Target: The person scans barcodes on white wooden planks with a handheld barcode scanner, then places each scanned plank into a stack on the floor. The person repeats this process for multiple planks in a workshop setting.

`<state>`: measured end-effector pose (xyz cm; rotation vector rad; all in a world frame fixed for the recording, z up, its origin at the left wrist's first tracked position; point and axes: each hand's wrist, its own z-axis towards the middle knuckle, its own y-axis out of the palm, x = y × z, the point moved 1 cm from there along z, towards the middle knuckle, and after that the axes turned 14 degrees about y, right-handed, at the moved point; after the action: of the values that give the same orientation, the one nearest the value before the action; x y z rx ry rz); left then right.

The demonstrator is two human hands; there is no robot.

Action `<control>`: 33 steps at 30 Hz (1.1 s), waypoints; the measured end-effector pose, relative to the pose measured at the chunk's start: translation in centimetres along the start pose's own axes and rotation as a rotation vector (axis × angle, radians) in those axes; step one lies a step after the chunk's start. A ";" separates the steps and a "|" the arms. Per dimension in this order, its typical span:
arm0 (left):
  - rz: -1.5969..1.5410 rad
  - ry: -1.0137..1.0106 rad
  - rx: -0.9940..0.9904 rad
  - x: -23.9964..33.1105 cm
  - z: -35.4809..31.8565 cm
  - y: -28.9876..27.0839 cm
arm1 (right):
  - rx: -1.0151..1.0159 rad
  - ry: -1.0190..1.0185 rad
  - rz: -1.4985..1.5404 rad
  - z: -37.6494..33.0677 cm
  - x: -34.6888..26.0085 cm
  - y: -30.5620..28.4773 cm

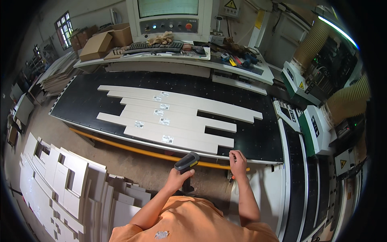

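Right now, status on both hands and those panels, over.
Left hand shut on grey handheld scanner. Right hand open, fingertips on black machine bed's near edge. Long white labelled panels lie flat, untouched. Nothing between.

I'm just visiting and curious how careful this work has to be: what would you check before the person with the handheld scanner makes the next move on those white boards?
1. Scanner gripped firmly in the left hand: ok.
2. Scanner pointed toward the white boards: ok, its head faces them, though which label it targets cannot be told.
3. Labels face up and uncovered: ok for those visible.
4. Right hand placed safely: ok, it rests at the near edge of the black machine bed, fingers on the edge.
5. Boards lying flat, side by side: ok.
6. Machine stopped: cannot tell from the picture.
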<state>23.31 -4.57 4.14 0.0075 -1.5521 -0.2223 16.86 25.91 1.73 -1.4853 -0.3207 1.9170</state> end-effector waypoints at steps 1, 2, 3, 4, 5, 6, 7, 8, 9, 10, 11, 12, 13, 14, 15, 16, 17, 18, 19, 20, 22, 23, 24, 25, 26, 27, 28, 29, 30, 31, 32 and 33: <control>-0.009 -0.019 0.022 0.3 2.4 -0.2 | 0.014 -0.095 -0.065 2.7 -0.3 -0.1; -0.062 0.018 0.042 0.6 4.7 -0.3 | 0.026 -0.184 -0.114 5.2 -0.5 -0.2; -0.072 0.043 0.045 0.8 7.1 -0.5 | 0.024 -0.191 -0.160 7.8 -0.3 -0.4; -0.030 0.026 0.053 0.9 9.4 -0.7 | 0.018 -0.192 -0.212 10.5 0.2 -0.5; -0.029 0.049 0.070 0.8 11.5 -0.9 | 0.024 -0.221 -0.232 13.4 0.7 -0.3; -0.030 0.049 0.082 0.7 13.6 -1.3 | 0.023 -0.240 -0.247 16.4 1.4 0.0; -0.011 0.031 0.099 0.3 15.7 -1.6 | 0.023 -0.250 -0.287 19.6 2.2 0.6; 0.006 0.028 0.116 -0.1 17.7 -1.9 | 0.016 -0.251 -0.326 22.9 3.0 1.4; -0.014 0.043 0.152 -0.7 19.6 -2.1 | -0.016 -0.270 -0.351 26.5 4.0 2.4; -0.049 0.093 0.206 -1.4 21.5 -2.4 | -0.032 -0.266 -0.409 30.0 4.8 3.8; -0.067 0.109 0.266 -2.1 22.9 -2.5 | -0.071 -0.245 -0.480 33.6 5.6 5.2; -0.082 0.126 0.327 -2.7 24.0 -2.6 | -0.114 -0.205 -0.562 36.9 6.3 6.8; -0.075 0.110 0.354 -3.2 24.6 -2.8 | -0.152 -0.154 -0.637 39.8 6.9 8.4; -0.071 0.100 0.385 -3.6 25.2 -3.0 | -0.191 -0.086 -0.729 42.8 7.4 9.8; -0.049 0.078 0.424 -3.9 25.7 -3.0 | -0.269 -0.004 -0.792 45.7 7.8 11.1; -0.067 0.067 0.445 -4.2 25.6 -2.8 | -0.243 0.013 -0.806 47.6 8.4 12.1; 0.028 -0.013 0.428 -4.2 25.6 -2.9 | -0.241 -0.010 -0.787 49.3 9.1 12.7; 0.174 -0.145 0.412 -4.2 25.5 -3.1 | -0.255 0.007 -0.783 50.7 9.9 13.4; 0.154 -0.098 0.371 -4.0 25.5 -3.1 | -0.303 0.035 -0.802 52.1 10.6 14.0; 0.204 -0.130 0.340 -3.9 25.4 -3.1 | -0.307 0.033 -0.754 53.0 11.3 14.2; 0.217 -0.113 0.338 -3.5 25.4 -3.2 | -0.268 -0.035 -0.764 53.8 12.5 14.1; 0.240 -0.129 0.332 -3.4 25.4 -3.2 | -0.250 -0.085 -0.693 53.6 12.9 13.8; 0.254 -0.147 0.323 -3.4 25.5 -3.1 | -0.277 -0.151 -0.696 53.2 13.2 13.5; 0.256 -0.152 0.324 -3.5 25.5 -3.2 | -0.307 -0.210 -0.698 52.6 13.3 13.0; 0.270 -0.176 0.316 -3.6 25.6 -3.2 | -0.336 -0.252 -0.701 51.8 13.2 12.1; 0.188 -0.150 0.315 -3.8 25.6 -3.3 | -0.419 -0.264 -0.651 50.7 12.9 11.1; 0.159 -0.164 0.320 -4.0 25.7 -3.3 | -0.405 -0.380 -0.679 49.4 12.3 10.2; 0.125 -0.171 0.303 -4.2 25.8 -3.5 | -0.398 -0.417 -0.704 48.4 11.4 9.7; 0.092 -0.165 0.292 -4.2 25.8 -3.6 | -0.406 -0.450 -0.734 46.8 10.4 9.1; 0.045 -0.110 0.264 -4.1 25.9 -3.6 | -0.375 -0.492 -0.713 45.6 8.9 8.7; 0.086 -0.116 0.252 -3.8 26.1 -3.8 | -0.348 -0.531 -0.690 44.6 7.0 8.5; -0.037 -0.057 0.250 -3.5 26.3 -3.5 | -0.348 -0.522 -0.708 43.4 5.1 8.3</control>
<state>-3.23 -3.93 0.79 0.2283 -1.6293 -0.0575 -26.93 32.02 6.96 -0.8441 -1.2825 1.6550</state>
